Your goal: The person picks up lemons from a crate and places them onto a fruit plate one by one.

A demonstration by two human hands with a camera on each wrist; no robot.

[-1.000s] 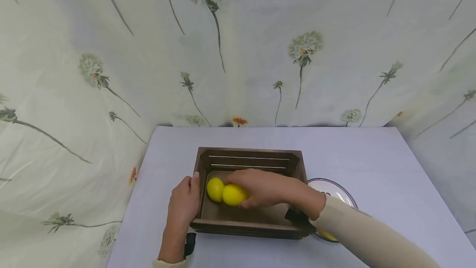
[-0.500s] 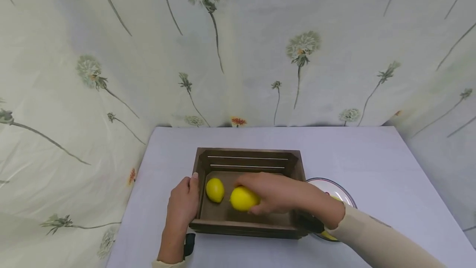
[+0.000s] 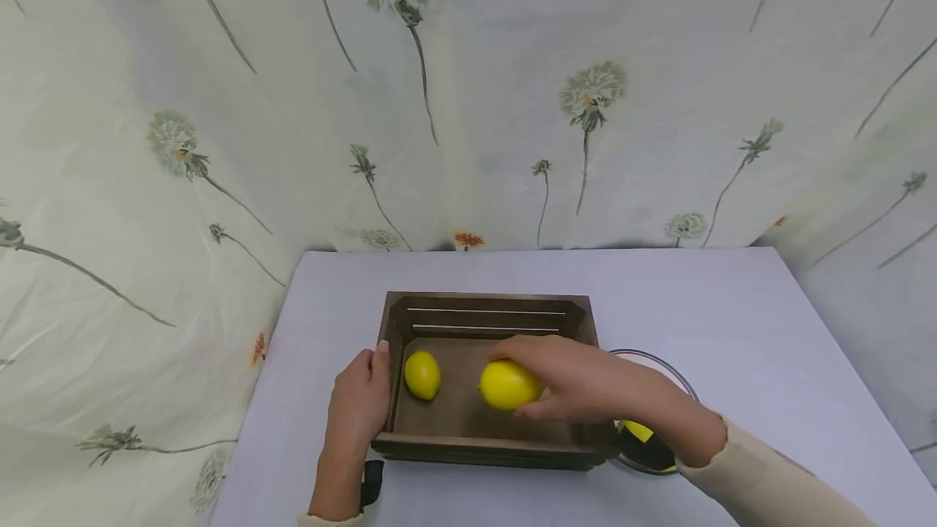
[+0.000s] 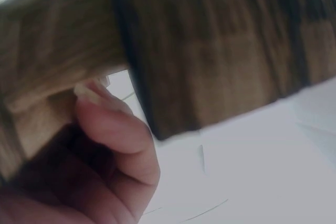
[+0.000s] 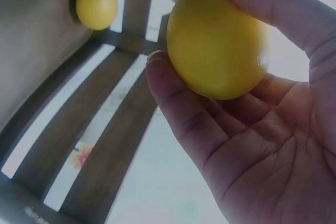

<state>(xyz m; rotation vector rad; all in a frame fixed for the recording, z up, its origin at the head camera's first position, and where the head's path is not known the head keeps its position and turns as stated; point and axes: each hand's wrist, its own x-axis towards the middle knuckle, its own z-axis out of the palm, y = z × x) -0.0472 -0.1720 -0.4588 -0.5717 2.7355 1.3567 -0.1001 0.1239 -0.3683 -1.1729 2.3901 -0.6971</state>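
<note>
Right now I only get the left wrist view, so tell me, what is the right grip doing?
Observer: The right grip holds a yellow lemon over the wooden crate.
Operator: Is anything lying inside the crate?
Observer: Yes, a second lemon lies near its left end.
Operator: And outside it?
Observer: A round dish stands by the crate's right end, partly hidden by the right forearm.

Yellow on lemons [image 3: 510, 385], brown on crate [image 3: 483, 444] at six o'clock, cream on sleeve [image 3: 769, 478] at four, dandelion print on backdrop [image 3: 498, 63] at twelve.
</note>
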